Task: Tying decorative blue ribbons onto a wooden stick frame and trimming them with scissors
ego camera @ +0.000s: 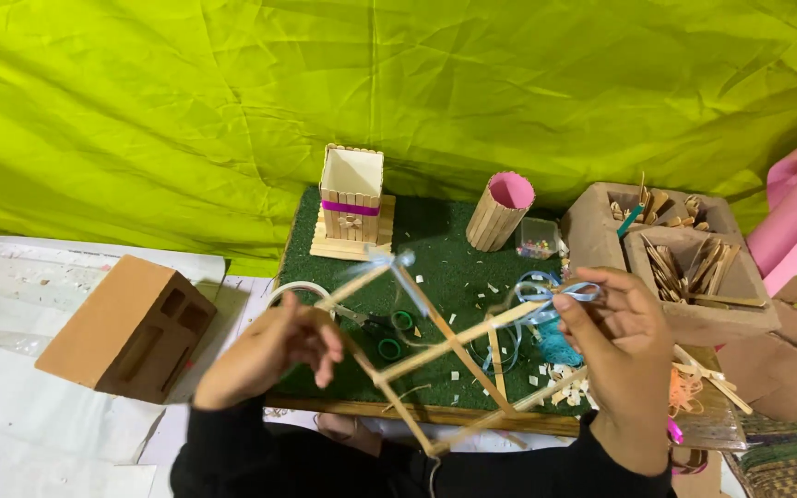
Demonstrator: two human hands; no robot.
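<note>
So both hands are up over the green turf mat, working on a diamond-shaped stick frame made of thin wooden sticks; the frame is tilted, held in the air above the mat and not resting on it. The left hand pinches the frame's left side, fingers curled in around a stick; the right hand is closed on the right corner, and its fingertips also grip a pale blue ribbon that loops there; another bit of the same ribbon is tied in a bow at the frame's top corner, a bit blurred.

Under the frame lie scissors with green handles, plus small paper scraps scattered on the turf; at the back of the mat stands a square stick box with a pink band, and to its right a round stick cup with a pink lining, tilted a little; just beside that sits a small clear box of beads. To the right are two cardboard trays of craft sticks; to the left, off the mat, a brown cardboard block with cut-outs; lime green cloth hangs behind everything.
</note>
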